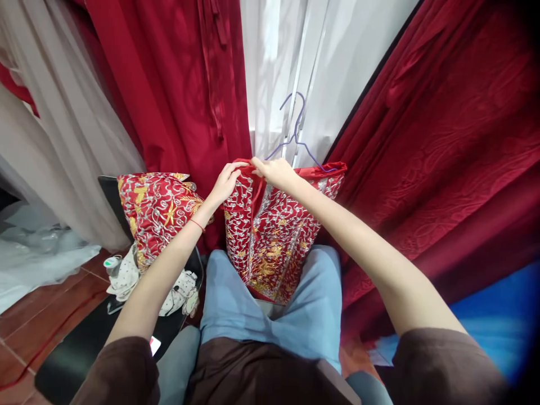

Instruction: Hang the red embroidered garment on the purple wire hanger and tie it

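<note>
A red skirt-like garment (274, 236) with silver and gold embroidery hangs from a purple wire hanger (296, 132) in front of my knees. My left hand (230, 179) has its fingers closed on the left end of the garment's red waistband. Close beside it, my right hand (272, 170) pinches the same red edge, near the hanger's left arm. A thin red cord or strip dangles below my right fingers. The right end of the hanger lies against the waistband (320, 170). What the hanger's hook rests on, I cannot tell.
Left of me, another red embroidered garment (154, 211) lies on a black chair (80, 349), along with a white dotted cloth (179, 292). Red curtains or gowns (181, 84) hang on both sides of a white panel (270, 67). White tulle (37, 259) lies on the tiled floor.
</note>
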The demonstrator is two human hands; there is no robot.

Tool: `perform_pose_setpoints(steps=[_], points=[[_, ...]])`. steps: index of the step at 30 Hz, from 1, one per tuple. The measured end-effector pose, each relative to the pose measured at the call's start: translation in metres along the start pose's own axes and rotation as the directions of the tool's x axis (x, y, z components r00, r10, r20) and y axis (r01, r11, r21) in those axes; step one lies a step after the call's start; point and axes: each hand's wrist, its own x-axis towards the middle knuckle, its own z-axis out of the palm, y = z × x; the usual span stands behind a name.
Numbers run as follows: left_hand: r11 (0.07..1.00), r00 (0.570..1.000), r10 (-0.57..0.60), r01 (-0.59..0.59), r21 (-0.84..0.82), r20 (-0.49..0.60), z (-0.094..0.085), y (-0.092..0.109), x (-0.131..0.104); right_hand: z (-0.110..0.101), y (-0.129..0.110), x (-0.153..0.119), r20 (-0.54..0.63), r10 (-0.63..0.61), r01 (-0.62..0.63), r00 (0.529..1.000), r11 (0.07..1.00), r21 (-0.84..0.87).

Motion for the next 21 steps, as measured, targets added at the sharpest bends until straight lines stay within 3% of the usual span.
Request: perform_pose_setpoints(steps=[4, 10, 17, 21], points=[[0.999, 1.0, 0.03, -0.03, -0.019, -0.004, 0.003, -0.003, -0.004, -0.003, 0.008, 0.006, 0.066, -0.239, 0.245, 0.969, 0.962, -0.117], [1.0, 1.0, -0.009, 0.008, -0.026, -0.023, 0.007, -0.005, -0.008, -0.003, 0.01, 0.012, 0.139, -0.397, 0.42, 0.907, 0.875, -0.24], [1.0, 1.0, -0.009, 0.009, 0.015, -0.015, 0.007, -0.005, -0.009, -0.011, 0.019, 0.008, 0.275, -0.46, 0.523, 0.844, 0.82, -0.232], [0.999, 0.999, -0.025, 0.025, 0.026, -0.023, 0.008, -0.002, -0.01, -0.014, 0.027, 0.003, 0.306, -0.379, 0.447, 0.873, 0.873, -0.194]])
